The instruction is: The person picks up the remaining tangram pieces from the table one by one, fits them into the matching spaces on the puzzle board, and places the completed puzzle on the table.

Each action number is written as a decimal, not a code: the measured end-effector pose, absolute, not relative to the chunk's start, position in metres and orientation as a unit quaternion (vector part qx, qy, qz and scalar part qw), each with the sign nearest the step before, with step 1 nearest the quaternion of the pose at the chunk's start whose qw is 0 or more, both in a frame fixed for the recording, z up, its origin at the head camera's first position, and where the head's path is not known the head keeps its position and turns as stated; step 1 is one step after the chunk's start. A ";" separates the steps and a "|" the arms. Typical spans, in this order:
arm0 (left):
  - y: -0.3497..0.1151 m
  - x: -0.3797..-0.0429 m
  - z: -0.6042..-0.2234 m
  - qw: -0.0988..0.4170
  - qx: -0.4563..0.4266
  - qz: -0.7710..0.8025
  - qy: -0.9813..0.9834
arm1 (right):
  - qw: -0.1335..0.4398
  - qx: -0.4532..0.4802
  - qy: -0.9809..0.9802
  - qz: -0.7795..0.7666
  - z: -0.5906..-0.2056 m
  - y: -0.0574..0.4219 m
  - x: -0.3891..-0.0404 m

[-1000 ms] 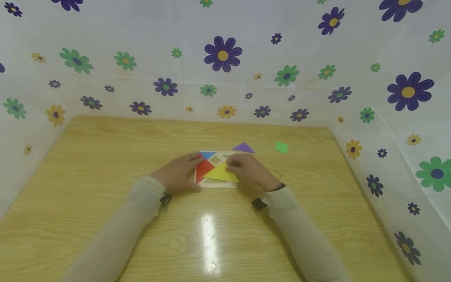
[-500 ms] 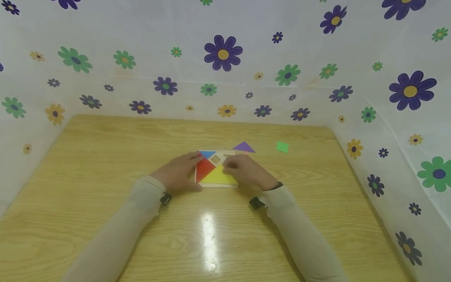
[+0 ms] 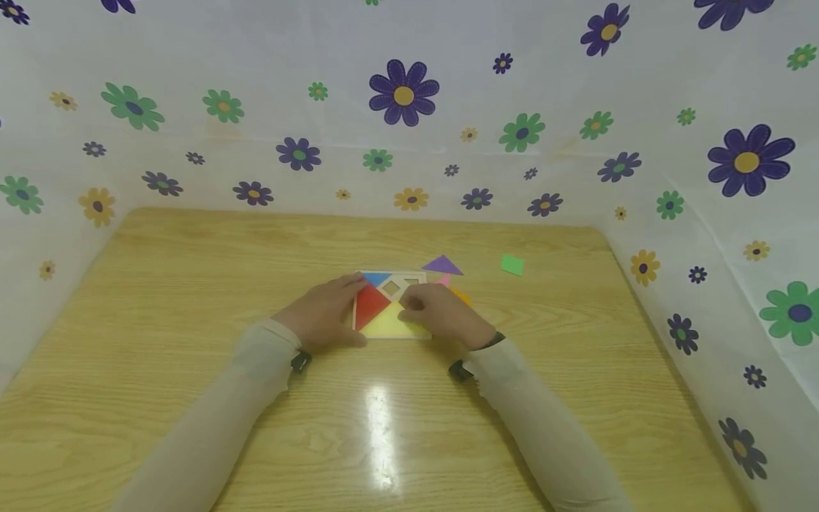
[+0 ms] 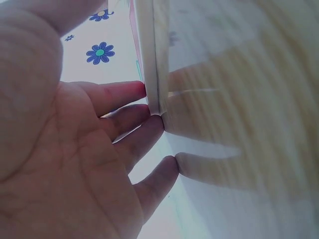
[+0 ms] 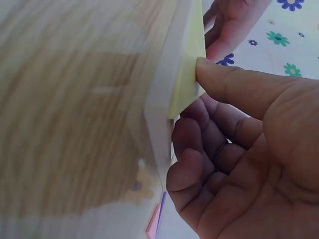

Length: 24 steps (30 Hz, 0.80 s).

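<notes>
A white tangram board (image 3: 390, 337) lies on the table, bearing a red triangle (image 3: 371, 308) and a blue triangle (image 3: 375, 279). Along its left side rests my left hand (image 3: 325, 316); the left wrist view has those fingertips (image 4: 137, 89) extended against the board's edge. My right hand (image 3: 448, 313) is over the right side. There it holds a yellow triangle (image 3: 386, 323) that covers the board's near part, thumb on its face and the other fingers curled beside it in the right wrist view. A square recess (image 3: 392, 288) shows bare wood colour; another is partly hidden by the right hand.
Behind the board lies a purple triangle (image 3: 443, 265), and farther right a green piece (image 3: 512, 265). A pink piece (image 3: 444, 280) and an orange piece (image 3: 463, 295) show partly behind the right hand. Flower-patterned cloth (image 3: 339, 128) encloses the table's back and sides.
The yellow triangle has gone from lying askew over the board to lining up with its near edge. My right hand has shifted slightly left, uncovering orange and pink pieces; the left stays put.
</notes>
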<state>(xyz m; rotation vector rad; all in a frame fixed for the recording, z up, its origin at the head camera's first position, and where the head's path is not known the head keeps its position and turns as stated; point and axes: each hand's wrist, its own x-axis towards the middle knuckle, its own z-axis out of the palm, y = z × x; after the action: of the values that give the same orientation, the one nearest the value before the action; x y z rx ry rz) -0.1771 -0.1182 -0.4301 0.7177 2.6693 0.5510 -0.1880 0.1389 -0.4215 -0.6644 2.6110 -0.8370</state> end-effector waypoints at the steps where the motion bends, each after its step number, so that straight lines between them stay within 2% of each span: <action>1: -0.118 -0.177 -0.430 0.160 0.251 0.193 0.935 | 0.159 -0.233 0.914 -0.291 -0.422 0.138 -0.188; 10: -0.117 -0.174 -0.424 0.156 0.251 0.198 0.935 | 0.172 -0.212 0.919 -0.283 -0.416 0.134 -0.183; 24: -0.118 -0.174 -0.426 0.162 0.262 0.198 0.931 | 0.152 -0.213 0.927 -0.270 -0.419 0.130 -0.180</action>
<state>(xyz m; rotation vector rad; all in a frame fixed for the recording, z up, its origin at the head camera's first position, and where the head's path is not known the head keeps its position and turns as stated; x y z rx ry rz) -0.1738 -0.1182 -0.4256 0.7483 2.6558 0.5652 -0.1799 0.1302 -0.4188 -0.6103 2.6601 -0.7741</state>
